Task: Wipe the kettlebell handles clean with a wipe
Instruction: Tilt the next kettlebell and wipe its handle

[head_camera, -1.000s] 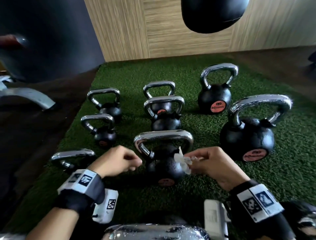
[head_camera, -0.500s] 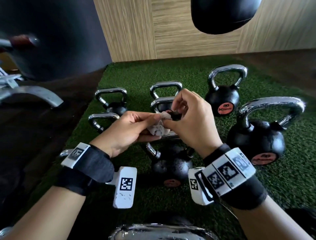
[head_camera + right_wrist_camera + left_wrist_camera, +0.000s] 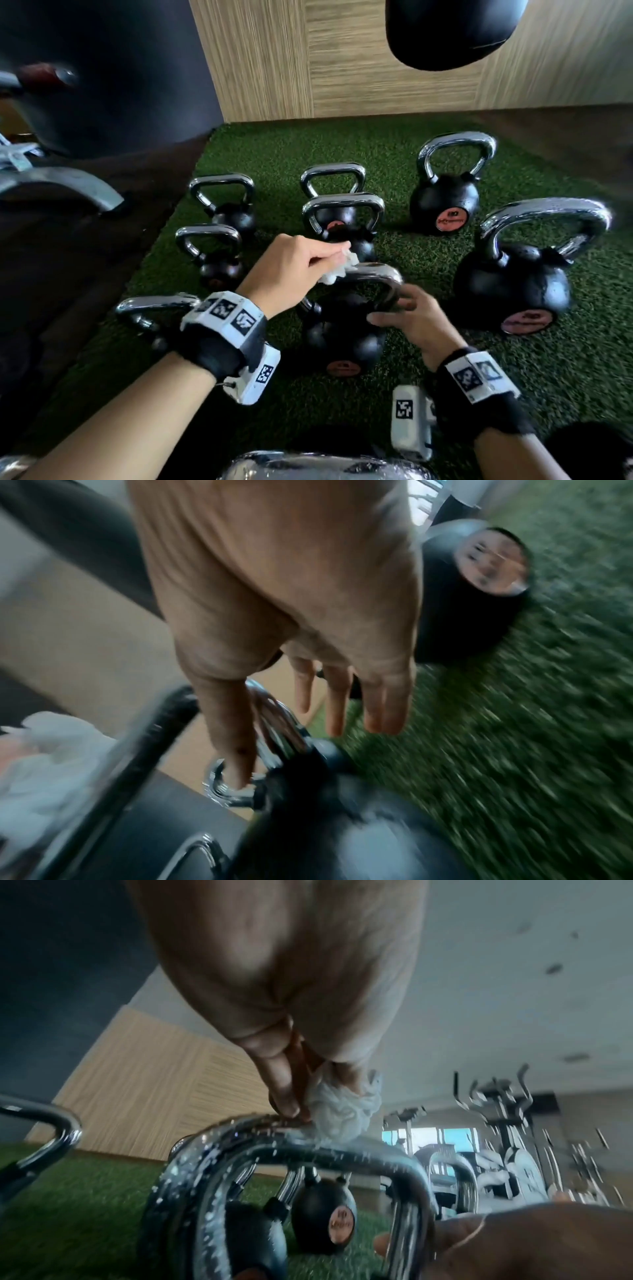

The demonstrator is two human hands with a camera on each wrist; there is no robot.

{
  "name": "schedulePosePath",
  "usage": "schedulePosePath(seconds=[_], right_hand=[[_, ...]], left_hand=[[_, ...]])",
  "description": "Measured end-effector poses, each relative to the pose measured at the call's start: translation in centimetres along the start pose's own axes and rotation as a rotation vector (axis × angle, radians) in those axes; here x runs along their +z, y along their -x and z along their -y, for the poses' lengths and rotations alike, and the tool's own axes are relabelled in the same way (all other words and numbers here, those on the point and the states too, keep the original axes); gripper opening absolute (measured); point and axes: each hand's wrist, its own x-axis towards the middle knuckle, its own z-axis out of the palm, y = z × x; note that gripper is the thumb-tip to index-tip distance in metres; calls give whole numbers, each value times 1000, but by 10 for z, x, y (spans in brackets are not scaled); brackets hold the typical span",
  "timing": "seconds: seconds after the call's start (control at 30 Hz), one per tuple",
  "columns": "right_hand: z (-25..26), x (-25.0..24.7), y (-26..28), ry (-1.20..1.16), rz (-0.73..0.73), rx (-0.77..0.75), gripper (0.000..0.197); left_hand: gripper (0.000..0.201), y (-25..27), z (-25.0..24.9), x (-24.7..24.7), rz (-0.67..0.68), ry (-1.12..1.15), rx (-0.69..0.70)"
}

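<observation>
The left hand (image 3: 291, 988) pinches a crumpled white wipe (image 3: 342, 1112) against the top of a wet chrome kettlebell handle (image 3: 291, 1150), beaded with droplets. Beyond, a black kettlebell (image 3: 322, 1218) stands on green turf (image 3: 68, 1218); the right hand (image 3: 531, 1240) shows at lower right.

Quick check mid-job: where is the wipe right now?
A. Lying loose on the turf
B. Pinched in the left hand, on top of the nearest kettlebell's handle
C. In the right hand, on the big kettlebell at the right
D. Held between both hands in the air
B: the left hand pinches the wipe against the top of the nearest kettlebell's handle, while the right hand carries no wipe.
</observation>
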Motion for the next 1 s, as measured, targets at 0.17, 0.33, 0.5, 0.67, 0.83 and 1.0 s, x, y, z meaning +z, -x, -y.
schedulePosePath(seconds=[0.17, 0.33, 0.5, 0.67, 0.83, 1.0], right_hand=[[-36, 18, -9, -15, 37, -136, 39], [-44, 12, -7, 43, -3, -216, 49], [-44, 11, -7, 128, -7, -212, 52], [-42, 10, -4, 189, -14, -234, 47], [-42, 9, -2, 233, -34, -238, 39], [-41, 9, -2, 242, -35, -245, 35]], left_hand=[[29, 10, -1, 18, -51, -119, 191], [23, 25, 19, 8, -228, -140, 138], [29, 35, 20, 15, -237, -187, 153], [18, 44, 43, 10, -403, 13, -201], [25, 56, 68, 8, -186, 198, -261], [40, 68, 81, 29, -145, 761, -554]])
